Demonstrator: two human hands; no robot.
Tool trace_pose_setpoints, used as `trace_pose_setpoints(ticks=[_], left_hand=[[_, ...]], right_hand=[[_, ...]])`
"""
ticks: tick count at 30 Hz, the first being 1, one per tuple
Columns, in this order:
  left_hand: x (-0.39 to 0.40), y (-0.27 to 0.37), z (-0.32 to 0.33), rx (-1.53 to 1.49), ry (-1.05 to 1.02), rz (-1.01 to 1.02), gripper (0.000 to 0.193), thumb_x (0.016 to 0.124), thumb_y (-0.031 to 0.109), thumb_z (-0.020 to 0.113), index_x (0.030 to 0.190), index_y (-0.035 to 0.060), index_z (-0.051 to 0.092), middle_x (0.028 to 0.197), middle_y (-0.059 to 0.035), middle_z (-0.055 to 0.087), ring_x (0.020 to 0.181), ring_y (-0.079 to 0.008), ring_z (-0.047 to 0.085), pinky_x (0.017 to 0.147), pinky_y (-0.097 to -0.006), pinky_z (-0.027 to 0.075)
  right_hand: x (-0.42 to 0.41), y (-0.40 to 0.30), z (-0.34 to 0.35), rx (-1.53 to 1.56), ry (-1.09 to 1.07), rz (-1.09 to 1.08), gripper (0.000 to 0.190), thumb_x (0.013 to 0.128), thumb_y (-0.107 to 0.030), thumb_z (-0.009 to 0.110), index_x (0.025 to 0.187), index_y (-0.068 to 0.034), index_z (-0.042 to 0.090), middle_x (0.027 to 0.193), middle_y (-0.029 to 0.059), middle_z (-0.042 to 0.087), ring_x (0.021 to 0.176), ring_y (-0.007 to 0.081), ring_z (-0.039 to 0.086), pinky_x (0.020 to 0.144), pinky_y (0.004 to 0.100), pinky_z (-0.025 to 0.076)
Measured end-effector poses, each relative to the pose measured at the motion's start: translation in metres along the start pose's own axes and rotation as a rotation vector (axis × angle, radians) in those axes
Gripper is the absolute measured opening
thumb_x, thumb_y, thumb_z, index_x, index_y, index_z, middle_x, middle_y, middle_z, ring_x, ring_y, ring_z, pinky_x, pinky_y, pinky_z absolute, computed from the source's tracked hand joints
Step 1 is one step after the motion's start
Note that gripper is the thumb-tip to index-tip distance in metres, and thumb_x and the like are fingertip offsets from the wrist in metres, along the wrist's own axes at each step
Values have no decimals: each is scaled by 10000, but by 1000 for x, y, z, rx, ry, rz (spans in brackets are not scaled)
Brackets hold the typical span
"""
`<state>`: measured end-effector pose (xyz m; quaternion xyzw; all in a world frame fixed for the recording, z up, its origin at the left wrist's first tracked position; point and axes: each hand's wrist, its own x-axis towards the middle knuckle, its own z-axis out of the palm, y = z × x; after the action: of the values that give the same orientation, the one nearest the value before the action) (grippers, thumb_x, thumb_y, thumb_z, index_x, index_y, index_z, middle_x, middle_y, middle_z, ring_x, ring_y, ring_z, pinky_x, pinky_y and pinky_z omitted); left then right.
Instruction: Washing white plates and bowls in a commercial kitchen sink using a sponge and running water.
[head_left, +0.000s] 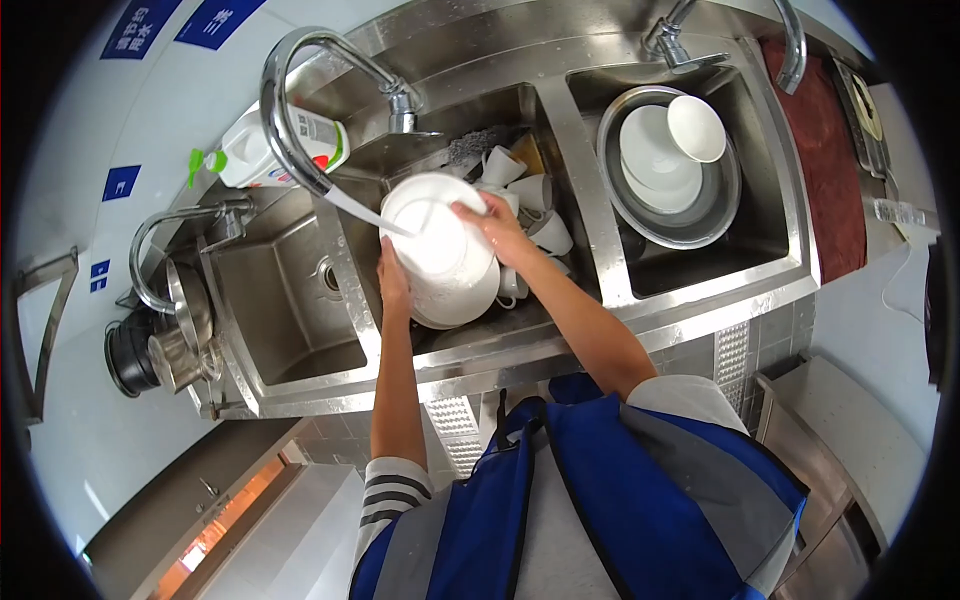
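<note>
Over the middle sink basin, I hold a white dish (457, 191) between both hands. A ring shows on the side facing me. My left hand (394, 279) grips its left edge, while the fingers of my right hand (496, 227) curl over its right rim. Water from the chrome gooseneck faucet (274, 90) runs onto the dish. Just below it, nearer to me, is another rounded white dish (459, 300), partly hidden. Several white mugs (551, 232) lie in the basin to the right of my hands, near a grey scouring pad (476, 144).
The right basin holds a metal bowl (724, 214) with white dishes (652, 142) in it. A detergent jug (281, 146) stands behind the left divider. Metal pots (176, 360) sit at the far left. A second faucet (150, 232) arches over the left basin (277, 300).
</note>
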<state>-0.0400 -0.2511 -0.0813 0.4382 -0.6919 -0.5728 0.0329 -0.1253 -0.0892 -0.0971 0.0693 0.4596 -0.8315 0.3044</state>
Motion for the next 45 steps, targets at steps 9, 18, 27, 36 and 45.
trace_pose_setpoints(ticks=[9, 18, 27, 36, 45], left_hand=[[-46, -2, -6, -715, -196, 36, 292, 857, 99, 591, 1126, 17, 514, 1034, -91, 618, 927, -170, 607, 811, -293, 490], [-44, 19, 10, 312, -6, 573, 306, 792, 107, 615, 1053, -8, 506, 880, -192, 612, 788, -326, 601, 674, -372, 457], [-62, 10, 2, 986, 115, 918, 724, 734, 370, 690, 1323, 92, 373, 1330, -243, 356, 1235, -349, 370, 983, -330, 350], [-37, -30, 12, -994, 5, -239, 521, 809, 79, 635, 1265, -8, 397, 1182, -108, 520, 1060, -209, 525, 843, -308, 451], [-42, -3, 0, -613, 158, 28, 388, 805, 71, 634, 1153, -46, 508, 1107, -135, 580, 944, -217, 583, 810, -332, 475]], right_hand=[[37, 24, -3, -365, 37, 231, 647, 808, -481, 565, 1205, 20, 465, 1126, 175, 558, 1021, 267, 550, 888, 342, 429], [28, 19, 79, -1127, -30, -195, 782, 768, -480, 575, 1357, -51, 290, 1350, 247, 342, 1223, 371, 378, 1019, 409, 295], [18, -18, 8, -254, 90, 182, 368, 724, 31, 491, 1092, 25, 518, 962, 148, 608, 863, 258, 609, 766, 368, 498], [17, 31, -5, 265, 51, 302, 366, 800, -29, 598, 1151, 2, 499, 1065, 114, 593, 957, 243, 597, 830, 368, 497], [26, 35, 25, -140, 206, 593, 532, 793, -276, 669, 1214, -11, 481, 1109, 118, 582, 1016, 261, 568, 820, 351, 501]])
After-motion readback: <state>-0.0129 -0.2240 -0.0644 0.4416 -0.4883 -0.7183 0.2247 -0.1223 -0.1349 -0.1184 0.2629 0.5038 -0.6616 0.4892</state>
